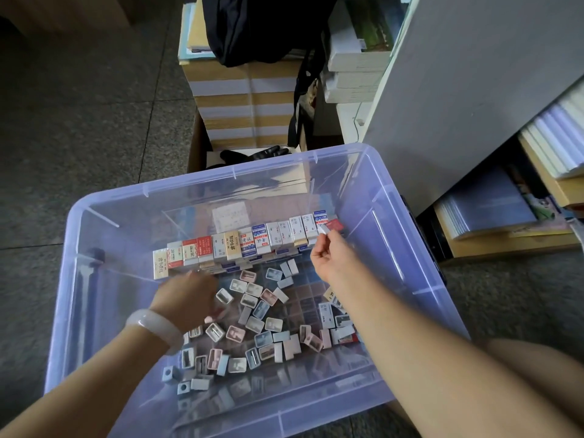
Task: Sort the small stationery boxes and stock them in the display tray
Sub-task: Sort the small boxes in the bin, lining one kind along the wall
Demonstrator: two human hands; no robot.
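A clear plastic bin [104,241] on the floor holds a transparent display tray [177,216]. A row of upright eraser boxes [240,245] stands in the tray, white, red and blue. My right hand [331,257] pinches a small red and white box [331,225] at the row's right end. My left hand [189,298], with a pale bangle on its wrist, reaches down among several loose small sharpeners [252,324] scattered on the bin's bottom; its fingertips are blurred. Two or three more eraser boxes [328,311] lie loose beside my right forearm.
Stacked paper reams [246,102] with a black bag [262,26] on top stand beyond the bin. Black gloves [256,153] lie at their foot. A grey shelf unit [467,99] with books and notebooks [493,210] stands at the right. Grey speckled floor lies to the left.
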